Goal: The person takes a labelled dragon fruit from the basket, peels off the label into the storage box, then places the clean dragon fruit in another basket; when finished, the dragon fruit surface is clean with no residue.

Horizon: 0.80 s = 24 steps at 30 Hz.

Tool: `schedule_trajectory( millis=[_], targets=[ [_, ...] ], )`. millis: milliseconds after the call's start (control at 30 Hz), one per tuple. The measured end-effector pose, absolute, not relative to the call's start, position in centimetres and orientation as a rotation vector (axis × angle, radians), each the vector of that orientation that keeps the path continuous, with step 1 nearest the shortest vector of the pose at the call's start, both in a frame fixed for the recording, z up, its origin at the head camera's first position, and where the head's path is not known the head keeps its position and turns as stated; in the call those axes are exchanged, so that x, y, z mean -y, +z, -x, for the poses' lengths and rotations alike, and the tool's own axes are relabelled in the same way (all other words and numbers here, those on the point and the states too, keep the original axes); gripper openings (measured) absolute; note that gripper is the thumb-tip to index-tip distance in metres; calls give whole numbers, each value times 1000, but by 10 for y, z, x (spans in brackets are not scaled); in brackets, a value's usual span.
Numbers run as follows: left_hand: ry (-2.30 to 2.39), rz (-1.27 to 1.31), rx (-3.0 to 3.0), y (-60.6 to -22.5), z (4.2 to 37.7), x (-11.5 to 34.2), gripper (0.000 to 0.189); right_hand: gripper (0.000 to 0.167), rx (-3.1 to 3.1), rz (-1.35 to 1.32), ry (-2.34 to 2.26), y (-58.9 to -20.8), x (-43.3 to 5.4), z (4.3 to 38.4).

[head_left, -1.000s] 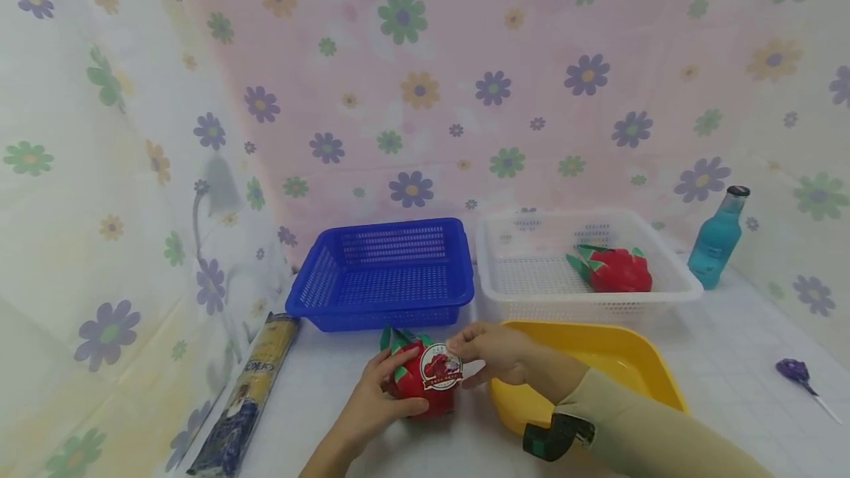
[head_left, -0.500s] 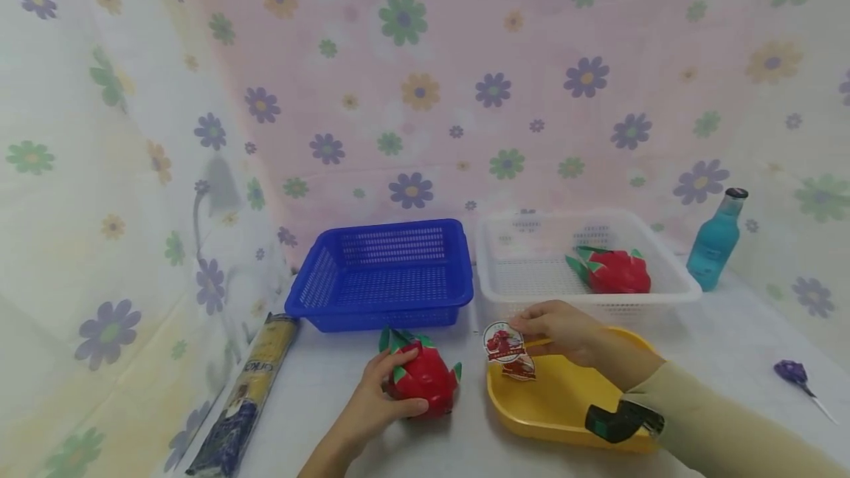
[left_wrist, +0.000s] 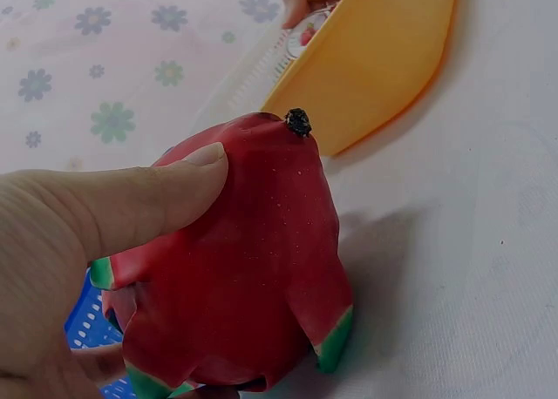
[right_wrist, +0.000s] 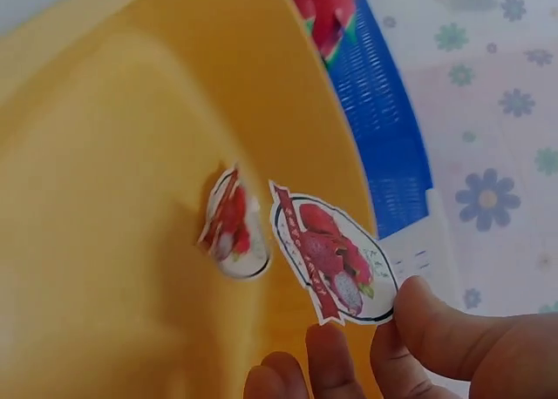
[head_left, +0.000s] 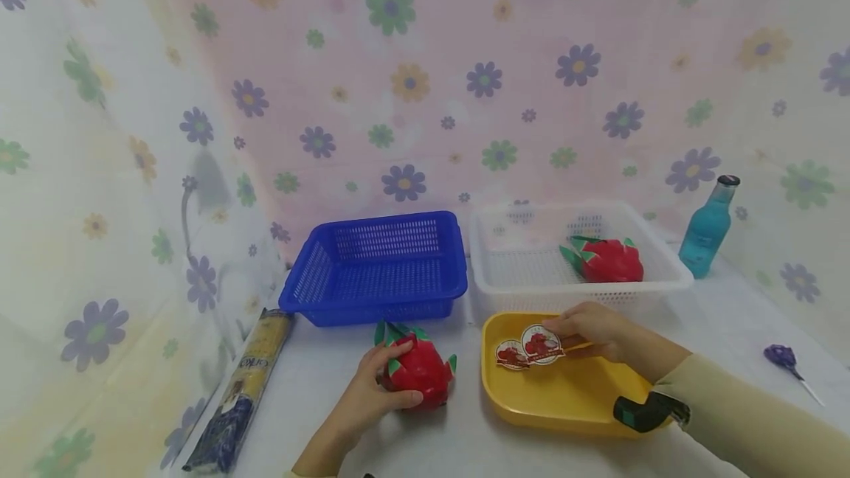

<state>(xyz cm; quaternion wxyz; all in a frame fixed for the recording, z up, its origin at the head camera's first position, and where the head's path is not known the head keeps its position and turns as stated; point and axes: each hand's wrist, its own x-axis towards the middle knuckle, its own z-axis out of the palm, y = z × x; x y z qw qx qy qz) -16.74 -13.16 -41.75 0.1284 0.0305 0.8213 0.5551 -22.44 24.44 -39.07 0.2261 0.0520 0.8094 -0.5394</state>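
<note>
My left hand grips a red dragon fruit with green-tipped scales on the white cloth. In the left wrist view the thumb lies along the fruit's side, near its dark end. Over the yellow tray, my right hand pinches a round dragon fruit label by its edge, between thumb and fingers. A second such label is in the tray near its wall, just beside the held one; whether the two touch cannot be told.
Behind stand a blue basket and a white basket, which holds another dragon fruit. A blue bottle stands at the back right, a purple lollipop lies at right. A long yellow-and-blue packet lies at left.
My right hand has carried the label away from the front of the held dragon fruit, rightward over the yellow tray. The left hand keeps its grip. The head view has shifted slightly.
</note>
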Motion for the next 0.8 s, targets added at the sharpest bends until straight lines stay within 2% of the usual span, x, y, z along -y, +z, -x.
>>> schedule_trajectory(
  millis=[433,800],
  targets=[
    [1627,-61,-2355,-414,169,132,74,32,-2256,-236,-1332,-402,-253,229],
    [1619,-48,-2346,-419,170,132,74,23,-2454,-198,-1111,-404,-252,223]
  ],
)
